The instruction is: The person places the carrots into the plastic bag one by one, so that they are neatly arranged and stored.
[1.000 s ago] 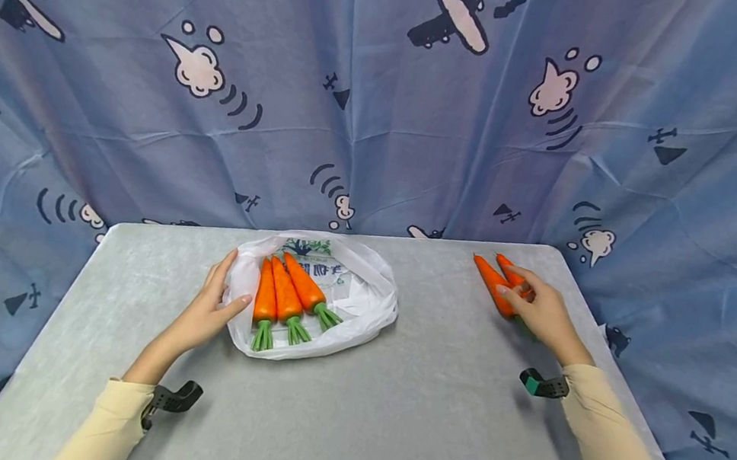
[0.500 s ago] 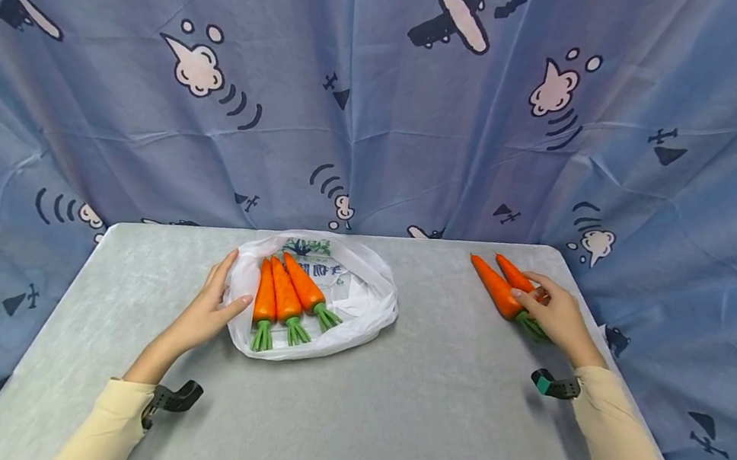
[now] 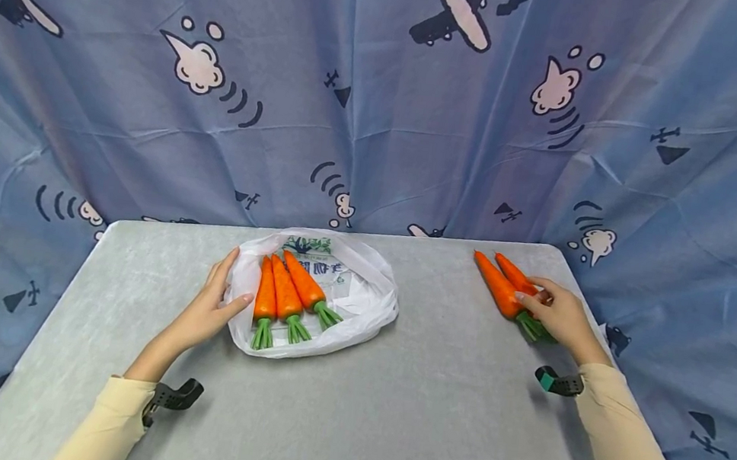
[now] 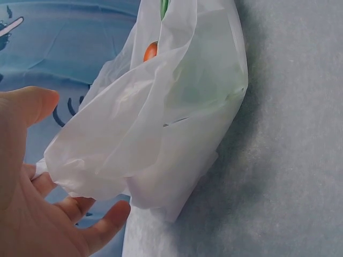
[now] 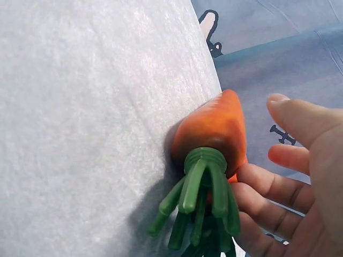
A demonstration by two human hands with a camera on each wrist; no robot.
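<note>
A white plastic bag [image 3: 367,322] lies with its mouth open on the table, three orange carrots [image 3: 288,293] with green stems inside it. My left hand [image 3: 209,314] is at the bag's left rim, thumb spread from the fingers. In the left wrist view, those fingers [image 4: 107,225] reach behind the bag's edge. At the far right, two more carrots lie side by side. My right hand [image 3: 561,315] is over the stem end of the farther carrot [image 3: 516,275], beside the nearer carrot [image 3: 496,285]. The right wrist view shows its thumb [image 5: 289,115] apart from the carrots.
The grey table [image 3: 371,430] ends just behind the bag and the loose carrots. A blue curtain [image 3: 356,106] printed with planes hangs behind and along both sides. Dark wrist straps [image 3: 560,382] sit at both cuffs.
My right hand has shifted right, off the nearer carrot and toward the farther one, showing more of the nearer carrot's stem. The left hand and the bag have stayed put.
</note>
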